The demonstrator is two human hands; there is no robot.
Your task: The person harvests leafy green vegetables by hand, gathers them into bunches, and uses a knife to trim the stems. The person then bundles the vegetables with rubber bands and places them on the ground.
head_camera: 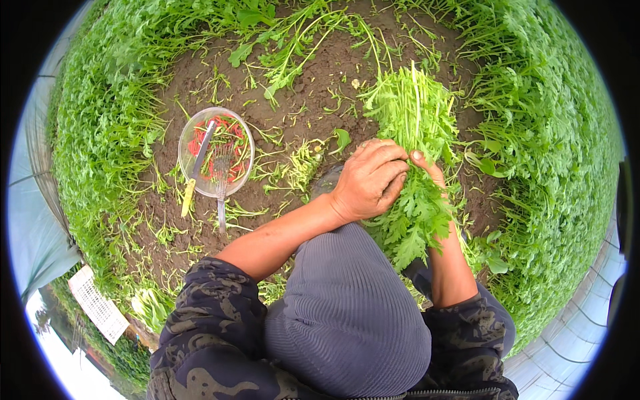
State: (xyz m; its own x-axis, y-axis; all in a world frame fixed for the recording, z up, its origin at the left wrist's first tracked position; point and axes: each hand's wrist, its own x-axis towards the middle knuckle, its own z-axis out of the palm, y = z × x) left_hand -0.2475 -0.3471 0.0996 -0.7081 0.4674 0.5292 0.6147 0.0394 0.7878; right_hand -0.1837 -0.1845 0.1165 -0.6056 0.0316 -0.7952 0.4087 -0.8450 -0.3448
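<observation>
A bunch of leafy greens with deeply lobed leaves, resembling garland chrysanthemum, lies before me to the right, with its pale stems pointing away and leaves hanging towards my leg. My left hand is closed over its middle, knuckles up. From the right, my right hand reaches around the same bunch, thumb on top and most fingers hidden under the leaves. Both hands' fingertips meet at the bunch's middle. I cannot tell whether anything thin is pinched between them.
On the soil at left stands a clear plastic tub holding red ties. Across it lie a yellow-handled knife and a wire-tined metal tool. Dense greens rise at left and right. My grey-clad leg is in front.
</observation>
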